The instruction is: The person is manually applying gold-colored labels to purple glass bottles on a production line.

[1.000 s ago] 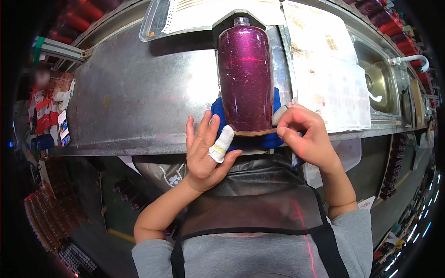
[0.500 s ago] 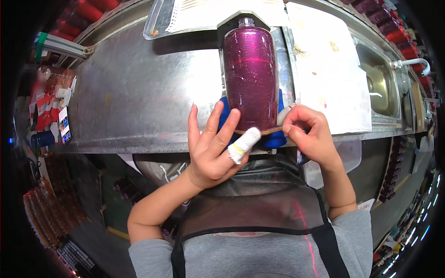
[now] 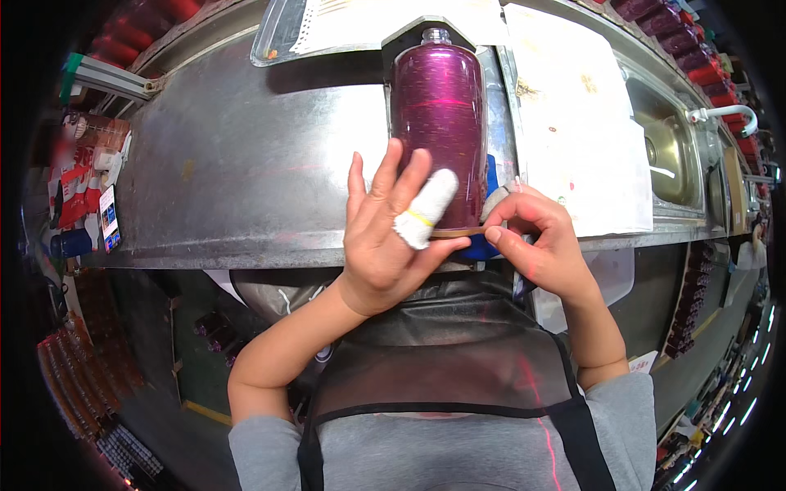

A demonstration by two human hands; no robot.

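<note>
A shiny purple bottle [image 3: 438, 98] with a clear threaded neck lies with its neck away from me, in a dark holder [image 3: 393, 37] with blue pads [image 3: 491, 172]. Along its near end runs a thin brown strip [image 3: 458, 232]. My left hand [image 3: 381, 245] is spread over the bottle's lower left, its wrapped finger in front of the purple surface. That finger wears a white wrap with a yellow band; the thumb reaches along the base. At the base's right corner my right hand [image 3: 544, 241] pinches the strip's end between thumb and forefinger. A greyish-white piece [image 3: 496, 199] shows beside its knuckles.
A metal worktop [image 3: 221, 164] extends left. White sheets [image 3: 581, 139] cover the right side, before a sink [image 3: 667, 147] with a white tap [image 3: 725, 113]. A clear tray [image 3: 278, 33] stands at the back. A lit phone [image 3: 109, 217] is at the far left.
My left hand has moved up and right over the bottle, its thumb now stretched along the base. My right hand has shifted slightly left. Glitter on the bottle looks more streaked.
</note>
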